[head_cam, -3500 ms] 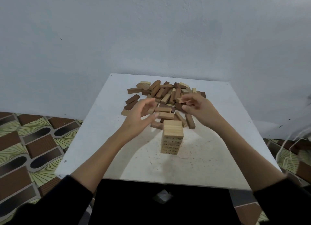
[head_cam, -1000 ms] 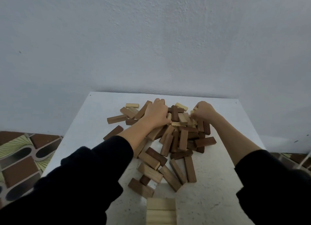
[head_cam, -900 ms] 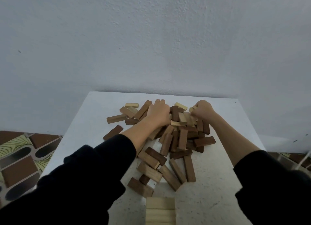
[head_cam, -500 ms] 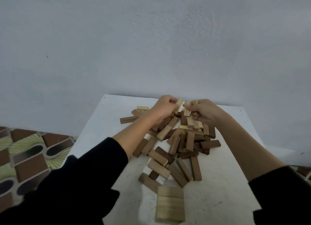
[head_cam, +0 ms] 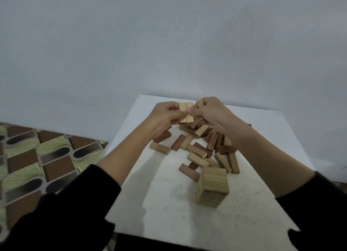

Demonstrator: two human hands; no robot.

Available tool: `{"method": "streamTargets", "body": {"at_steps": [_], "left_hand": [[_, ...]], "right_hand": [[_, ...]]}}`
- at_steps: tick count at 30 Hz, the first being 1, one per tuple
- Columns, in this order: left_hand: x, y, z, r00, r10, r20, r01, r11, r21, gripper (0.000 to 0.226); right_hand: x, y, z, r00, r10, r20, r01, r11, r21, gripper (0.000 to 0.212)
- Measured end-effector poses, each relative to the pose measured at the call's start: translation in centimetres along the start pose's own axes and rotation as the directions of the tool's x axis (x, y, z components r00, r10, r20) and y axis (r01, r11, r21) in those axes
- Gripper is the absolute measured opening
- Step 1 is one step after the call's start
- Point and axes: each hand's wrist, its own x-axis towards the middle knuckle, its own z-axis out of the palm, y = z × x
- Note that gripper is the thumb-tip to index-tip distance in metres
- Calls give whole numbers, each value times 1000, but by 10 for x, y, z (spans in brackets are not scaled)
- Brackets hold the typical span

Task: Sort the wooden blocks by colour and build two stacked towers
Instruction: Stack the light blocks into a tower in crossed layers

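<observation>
Head view: pale blocks (head_cam: 186, 112) pinched between left hand (head_cam: 163, 117) and right hand (head_cam: 210, 112).

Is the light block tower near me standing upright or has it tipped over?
Upright. The light block tower stands on its base on the white table, its flat top level, apart from both hands and the loose blocks.

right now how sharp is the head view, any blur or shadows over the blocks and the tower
Head view: dim, flat light with no glare. The pale tower and loose blocks are soft with motion blur. The left hand and right hand, holding light blocks, are a little clearer. Soft arm shadows fall on the white table, and wide-angle distortion bends its edges.
</observation>
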Motion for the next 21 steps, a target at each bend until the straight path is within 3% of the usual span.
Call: {"method": "streamTargets", "body": {"at_steps": [5, 9, 12, 15, 21], "left_hand": [[-41, -22, -36, 997, -61, -57, 62, 998, 25, 14], [-68, -50, -54, 990, -88, -109, 96, 993, 69, 19], [-83, -72, -60, 985, -93, -144, 121, 973, 199, 30], [-94, -91, -62, 988, -68, -135, 109, 942, 317, 32], [-96, -116, -72, 984, -26, -174, 123, 806, 579, 28]], "right_hand": [[-30, 4, 58, 996, -87, -10, 83, 973, -214, 32], [-39, 22, 101, 998, 31, -60, -34, 998, -56, 8], [-44, 51, 130, 998, 33, -44, -40, 985, -169, 17], [-49, 82, 141, 984, 41, -172, -100, 930, -354, 38], [-53, 106, 145, 956, 133, -263, -209, 934, -288, 14]]}}
